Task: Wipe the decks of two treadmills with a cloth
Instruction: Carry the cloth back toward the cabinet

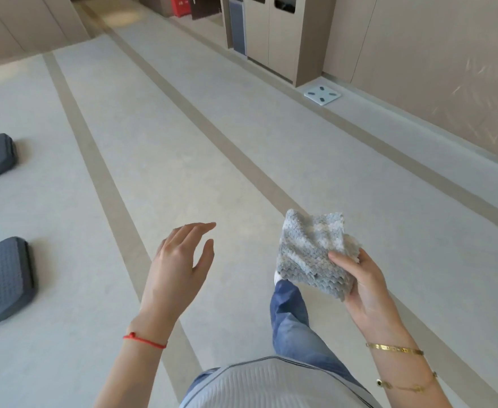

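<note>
Cloth (312,251), grey-blue, fluffy, scalloped, folded, in right hand (362,284).

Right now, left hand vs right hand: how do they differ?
The left hand holds nothing, fingers straight and relaxed; the right hand grips the folded grey cloth, thumb pressed on top. The left hand shows its back, the right hand its thumb side. The left wrist wears a red string, the right wrist gold bracelets. Both are raised in front of the body, above the floor.
</note>
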The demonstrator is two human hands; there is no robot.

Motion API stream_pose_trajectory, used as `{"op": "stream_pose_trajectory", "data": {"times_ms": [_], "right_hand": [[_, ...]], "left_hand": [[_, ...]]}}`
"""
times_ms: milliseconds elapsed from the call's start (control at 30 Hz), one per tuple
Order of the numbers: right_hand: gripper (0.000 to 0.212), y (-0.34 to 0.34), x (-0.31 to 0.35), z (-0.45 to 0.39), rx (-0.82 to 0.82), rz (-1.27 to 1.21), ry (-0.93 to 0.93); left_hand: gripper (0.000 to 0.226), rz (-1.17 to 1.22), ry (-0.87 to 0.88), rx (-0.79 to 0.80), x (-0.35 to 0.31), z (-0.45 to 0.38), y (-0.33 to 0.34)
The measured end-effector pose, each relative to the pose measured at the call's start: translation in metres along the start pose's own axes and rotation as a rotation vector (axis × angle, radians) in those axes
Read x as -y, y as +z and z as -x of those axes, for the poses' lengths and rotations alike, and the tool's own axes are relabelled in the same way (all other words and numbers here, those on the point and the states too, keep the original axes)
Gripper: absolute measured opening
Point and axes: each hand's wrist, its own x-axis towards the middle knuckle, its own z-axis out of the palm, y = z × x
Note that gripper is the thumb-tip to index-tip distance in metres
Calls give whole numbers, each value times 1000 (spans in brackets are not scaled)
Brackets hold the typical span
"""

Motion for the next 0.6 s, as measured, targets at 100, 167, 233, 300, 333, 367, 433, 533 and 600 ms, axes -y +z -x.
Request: {"op": "stream_pose_trajectory", "data": {"times_ms": [100,167,233,300,333,367,433,533,600], "right_hand": [[49,5,26,-79,-2,10,-8],[51,10,51,-135,-3,12,-1],[55,19,81,-190,-1,28,2],[57,31,112,-244,17,47,-6],[57,37,127,-270,35,48,-2],[57,44,142,-295,51,49,3],[56,58,166,-340,77,58,12],[54,77,190,-402,101,44,37],[54,85,197,-442,101,42,57]], "left_hand": [[29,-3,-10,-5,4,-78,34],[29,3,-9,0,3,-133,55],[29,13,-7,-7,0,-191,71],[29,13,-3,-28,-3,-246,84],[29,11,-3,-40,-4,-272,90],[29,9,-4,-50,-4,-297,95],[29,5,-17,-63,-2,-343,106],[29,1,-31,-75,6,-402,123],[28,-2,-39,-77,14,-441,138]]}}
